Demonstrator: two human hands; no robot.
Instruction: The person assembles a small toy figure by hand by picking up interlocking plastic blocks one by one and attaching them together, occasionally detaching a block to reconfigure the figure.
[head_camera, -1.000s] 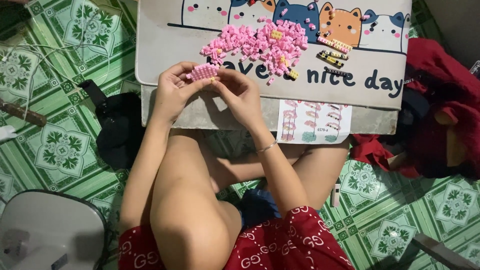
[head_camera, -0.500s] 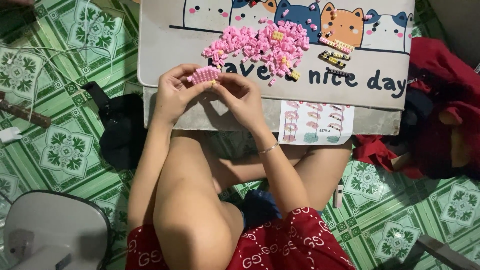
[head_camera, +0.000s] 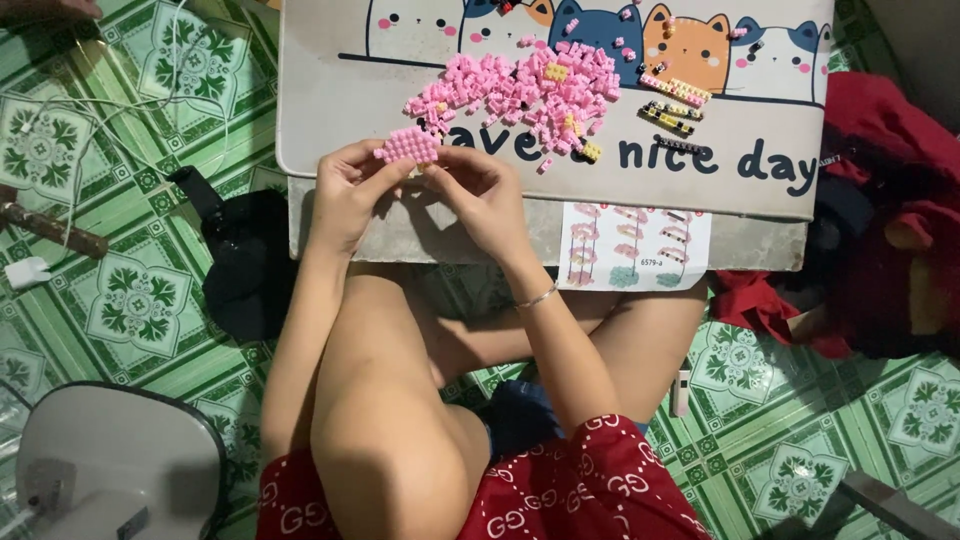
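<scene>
My left hand (head_camera: 345, 192) and my right hand (head_camera: 482, 195) meet over the near edge of a low white table with cartoon cats (head_camera: 330, 110). Between their fingertips they hold a small flat assembly of pink mini bricks (head_camera: 407, 146); the left thumb and fingers grip its left end, the right fingers touch its right end. Just beyond the hands lies a pile of loose pink bricks (head_camera: 530, 90) with a few yellow ones mixed in. To its right sit small yellow, pink and black brick strips (head_camera: 672, 105).
A printed instruction sheet (head_camera: 634, 246) hangs off the table's near edge. A black bag (head_camera: 245, 260) lies on the green tiled floor at left, with white cables (head_camera: 90, 100). A white stool (head_camera: 110, 465) is bottom left; red cloth (head_camera: 880, 200) is at right.
The view has shifted slightly. Both hands stay on the pink assembly at the table edge, with the right fingers pressed closer against its right end.
</scene>
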